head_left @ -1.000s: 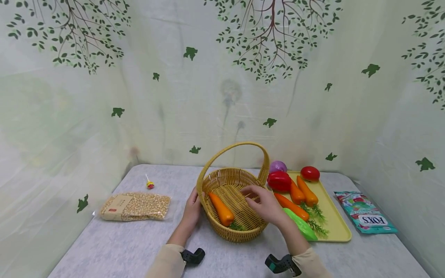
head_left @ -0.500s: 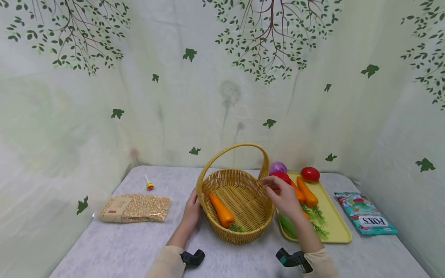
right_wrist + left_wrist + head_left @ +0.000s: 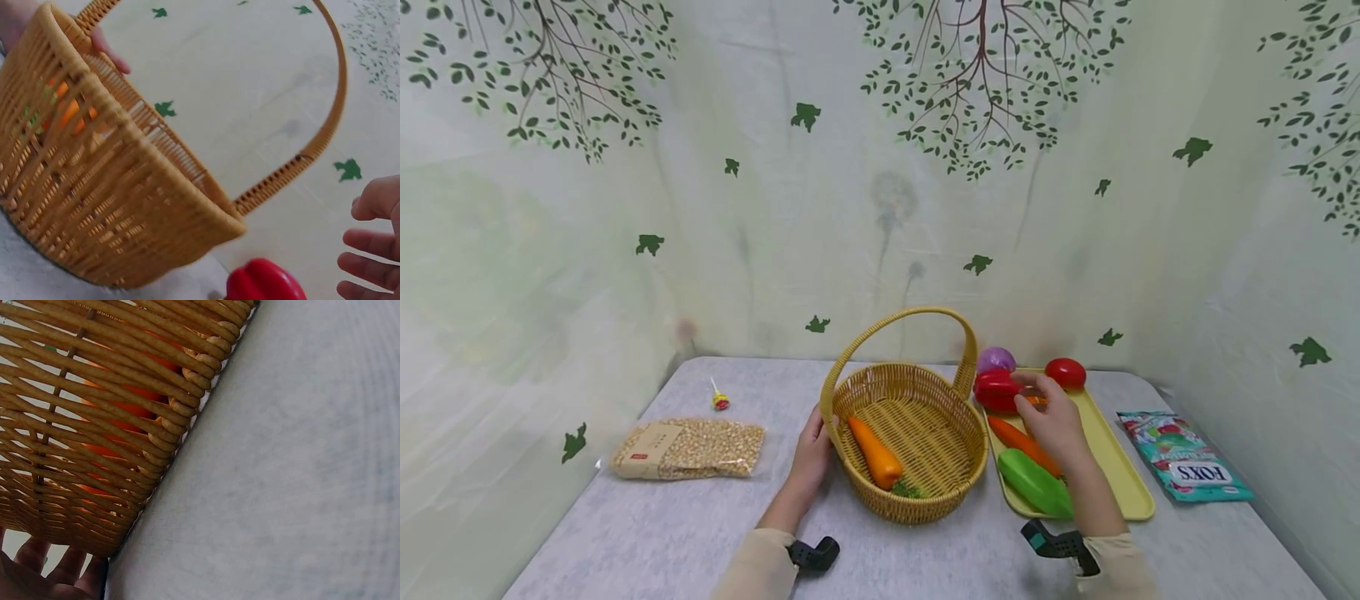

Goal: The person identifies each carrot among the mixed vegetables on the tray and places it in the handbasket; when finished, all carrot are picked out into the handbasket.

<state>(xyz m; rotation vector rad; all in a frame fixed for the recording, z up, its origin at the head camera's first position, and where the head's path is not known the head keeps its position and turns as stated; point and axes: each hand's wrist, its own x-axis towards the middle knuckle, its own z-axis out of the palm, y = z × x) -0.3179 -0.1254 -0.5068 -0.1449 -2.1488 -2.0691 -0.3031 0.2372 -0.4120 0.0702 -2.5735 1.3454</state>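
Observation:
A wicker basket with a tall handle stands mid-table, one carrot lying inside. My left hand grips the basket's left side near the handle's base; in the left wrist view its fingers lie along the wicker wall. Over the yellow tray hovers my right hand, fingers parted and slightly bent, nothing in them. Its fingertips are right beside a red bell pepper, also visible low in the right wrist view. A carrot and a green pepper lie on the tray below; other carrots are mostly hidden by the hand.
At the tray's back are a red tomato-like vegetable and a purple round vegetable. A teal FOX'S bag lies far right. On the left are a bag of corn kernels and a lollipop.
My right hand has moved from above the basket's inside rightward to the tray, beside the red bell pepper. My left hand and the basket have stayed in place.

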